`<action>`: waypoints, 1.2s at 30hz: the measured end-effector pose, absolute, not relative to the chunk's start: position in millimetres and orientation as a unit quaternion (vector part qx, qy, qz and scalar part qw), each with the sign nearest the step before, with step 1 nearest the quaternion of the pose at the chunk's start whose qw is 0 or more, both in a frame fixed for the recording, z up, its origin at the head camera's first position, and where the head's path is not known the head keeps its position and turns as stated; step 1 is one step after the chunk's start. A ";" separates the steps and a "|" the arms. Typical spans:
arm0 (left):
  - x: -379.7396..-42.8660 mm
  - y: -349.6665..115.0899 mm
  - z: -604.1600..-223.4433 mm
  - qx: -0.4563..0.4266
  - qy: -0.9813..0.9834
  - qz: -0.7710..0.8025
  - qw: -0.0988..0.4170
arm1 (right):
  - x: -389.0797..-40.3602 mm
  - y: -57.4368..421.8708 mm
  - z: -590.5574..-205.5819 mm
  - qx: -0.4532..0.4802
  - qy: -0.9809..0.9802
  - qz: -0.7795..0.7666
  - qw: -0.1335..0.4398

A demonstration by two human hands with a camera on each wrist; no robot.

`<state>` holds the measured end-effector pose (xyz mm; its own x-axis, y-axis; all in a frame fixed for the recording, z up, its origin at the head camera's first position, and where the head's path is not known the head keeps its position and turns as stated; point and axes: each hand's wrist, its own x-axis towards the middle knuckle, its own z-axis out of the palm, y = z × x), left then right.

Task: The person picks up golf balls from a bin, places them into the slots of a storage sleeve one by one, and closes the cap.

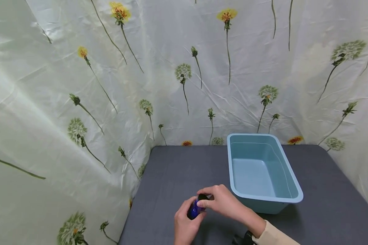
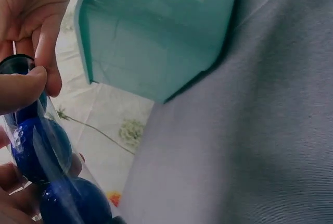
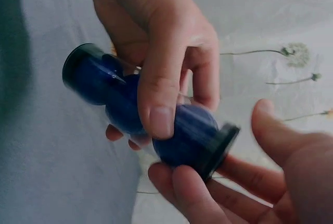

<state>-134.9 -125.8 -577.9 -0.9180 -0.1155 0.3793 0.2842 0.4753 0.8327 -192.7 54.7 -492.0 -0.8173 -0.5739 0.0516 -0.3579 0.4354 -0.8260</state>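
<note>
A clear tube (image 1: 194, 211) with glossy blue balls inside and dark end caps is between the two hands over the grey table. My left hand (image 1: 185, 223) grips it round the side; in the right wrist view that thumb presses on the clear wall. At the upper end is a black cap (image 3: 223, 148), with fingers of my right hand (image 1: 220, 200) curled round it. One digit of the right hand stands apart from the cap in the right wrist view. The left wrist view shows the balls (image 2: 41, 148) stacked in a row; fingers partly hide the tube.
A light blue plastic tub (image 1: 295, 190) stands on the grey table (image 1: 178, 166), just beyond and right of the hands. Behind and to the left hangs a white curtain (image 1: 171, 41) printed with dandelions. A black device (image 1: 246, 239) sits near the right wrist.
</note>
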 end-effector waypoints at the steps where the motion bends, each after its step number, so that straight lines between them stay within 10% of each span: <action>1: -137.6 -126.6 -575.5 -0.056 -0.829 -0.523 0.190 | -193.2 56.8 -488.8 -0.279 0.834 -0.460 0.124; 17: -193.7 -163.8 -539.9 -0.048 -0.793 -0.578 0.186 | -196.5 122.7 -450.8 -0.256 0.862 -0.426 0.096; 36: -245.3 -219.7 -598.8 0.036 -0.808 -0.557 0.188 | -190.5 152.5 -464.9 -0.230 0.878 -0.418 0.027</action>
<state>-245.3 -219.7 -598.8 -0.9265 -0.2675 0.2646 0.1521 0.3770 0.9137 -190.5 152.5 -464.9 -0.8926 -0.4269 0.1448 -0.3817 0.5448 -0.7467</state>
